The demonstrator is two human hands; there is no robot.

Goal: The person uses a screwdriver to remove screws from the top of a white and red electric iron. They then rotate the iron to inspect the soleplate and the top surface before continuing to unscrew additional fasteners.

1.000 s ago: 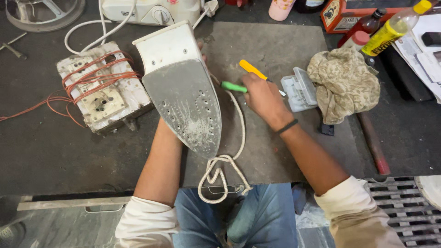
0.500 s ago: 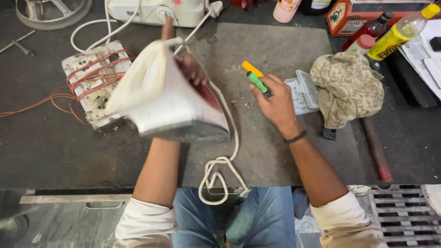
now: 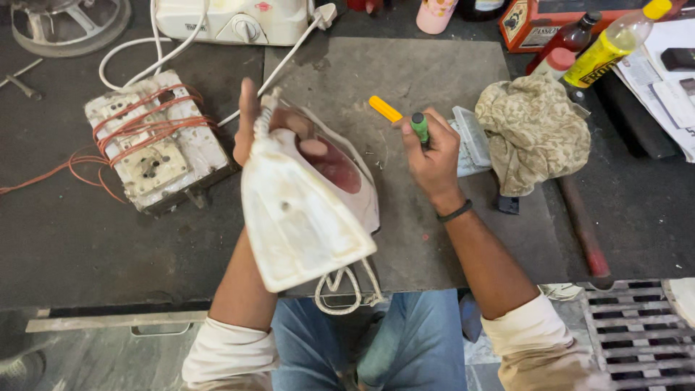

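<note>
Dark workbench (image 3: 87, 246): hands closed around iron (image 3: 304, 210) and screwdriver (image 3: 420, 127).

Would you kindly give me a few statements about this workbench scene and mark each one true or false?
1. The left hand holds a white clothes iron above the bench. True.
2. The right hand is empty. False: it grips a green-handled screwdriver.
3. A yellow-handled tool lies on the grey mat near the right hand. True.
4. The crumpled patterned cloth lies left of the iron. False: it lies to the right, beyond the right hand.
5. Red wire is wound round the white socket board on the left. True.
</note>
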